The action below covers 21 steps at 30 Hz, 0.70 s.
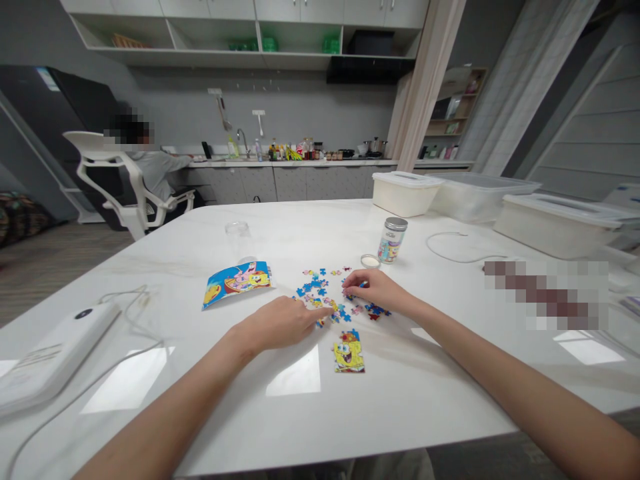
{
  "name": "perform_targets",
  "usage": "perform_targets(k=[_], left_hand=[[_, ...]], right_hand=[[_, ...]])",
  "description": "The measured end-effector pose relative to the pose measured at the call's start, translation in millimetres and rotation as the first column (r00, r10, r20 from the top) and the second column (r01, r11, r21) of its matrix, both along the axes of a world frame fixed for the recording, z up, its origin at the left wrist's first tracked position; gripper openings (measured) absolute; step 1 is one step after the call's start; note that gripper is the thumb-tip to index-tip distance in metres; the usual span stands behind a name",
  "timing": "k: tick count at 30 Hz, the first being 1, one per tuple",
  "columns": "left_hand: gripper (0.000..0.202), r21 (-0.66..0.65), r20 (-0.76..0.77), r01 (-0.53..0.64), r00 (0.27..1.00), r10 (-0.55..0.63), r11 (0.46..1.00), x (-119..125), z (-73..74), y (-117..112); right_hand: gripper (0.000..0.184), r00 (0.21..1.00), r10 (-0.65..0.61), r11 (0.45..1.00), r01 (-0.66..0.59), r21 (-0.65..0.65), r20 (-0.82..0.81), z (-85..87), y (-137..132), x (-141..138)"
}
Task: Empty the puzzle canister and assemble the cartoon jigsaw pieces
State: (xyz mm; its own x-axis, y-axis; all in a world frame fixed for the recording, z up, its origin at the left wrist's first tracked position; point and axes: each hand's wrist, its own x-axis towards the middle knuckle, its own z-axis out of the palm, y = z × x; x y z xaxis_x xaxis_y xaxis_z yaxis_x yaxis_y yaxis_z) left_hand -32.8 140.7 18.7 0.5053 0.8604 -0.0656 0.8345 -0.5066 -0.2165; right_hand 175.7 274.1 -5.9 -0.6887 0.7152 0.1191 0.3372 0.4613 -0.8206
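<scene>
Loose jigsaw puzzle pieces (pixel 313 287) lie scattered in the middle of the white table. My left hand (pixel 285 321) comes in from the left, its index finger stretched out and touching pieces at the near side of the pile; it holds nothing that I can see. At the pile's right side my right hand (pixel 369 288) has its thumb and fingers pinched at a small blue puzzle piece (pixel 349 295), partly hidden by the fingertips. Nearer to me lies a joined yellow cartoon-face section (pixel 349 353). A curved picture sheet (pixel 237 283) with cartoon figures lies left of the pile.
Behind my right hand stand a printed tin (pixel 393 241) and a round lid (pixel 371 261). A clear cup (pixel 238 240) is at the back left. Plastic bins (pixel 405 193) line the right rear. A white device (pixel 60 357) with cables lies left. A person (pixel 160 175) sits beyond the table.
</scene>
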Motion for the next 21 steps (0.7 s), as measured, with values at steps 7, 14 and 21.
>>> perform_targets(k=[7, 14, 21], left_hand=[[0.041, 0.011, -0.002, -0.048, 0.999, 0.048, 0.999, -3, -5.2, 2], [0.046, 0.128, 0.119, -0.17, 0.981, 0.155, 0.977, 4, -8.3, 5], [0.038, 0.174, 0.099, -0.033, 0.995, 0.016, 0.984, 10, -6.1, 3]], right_hand=[[0.014, 0.995, 0.013, 0.867, -0.062, -0.494, -0.103, 14.2, -12, 1], [0.022, 0.979, 0.104, 0.853, -0.178, -0.491, -0.176, 19.8, -21, 2], [0.018, 0.971, 0.174, 0.862, -0.231, -0.451, -0.164, 27.2, -31, 0]])
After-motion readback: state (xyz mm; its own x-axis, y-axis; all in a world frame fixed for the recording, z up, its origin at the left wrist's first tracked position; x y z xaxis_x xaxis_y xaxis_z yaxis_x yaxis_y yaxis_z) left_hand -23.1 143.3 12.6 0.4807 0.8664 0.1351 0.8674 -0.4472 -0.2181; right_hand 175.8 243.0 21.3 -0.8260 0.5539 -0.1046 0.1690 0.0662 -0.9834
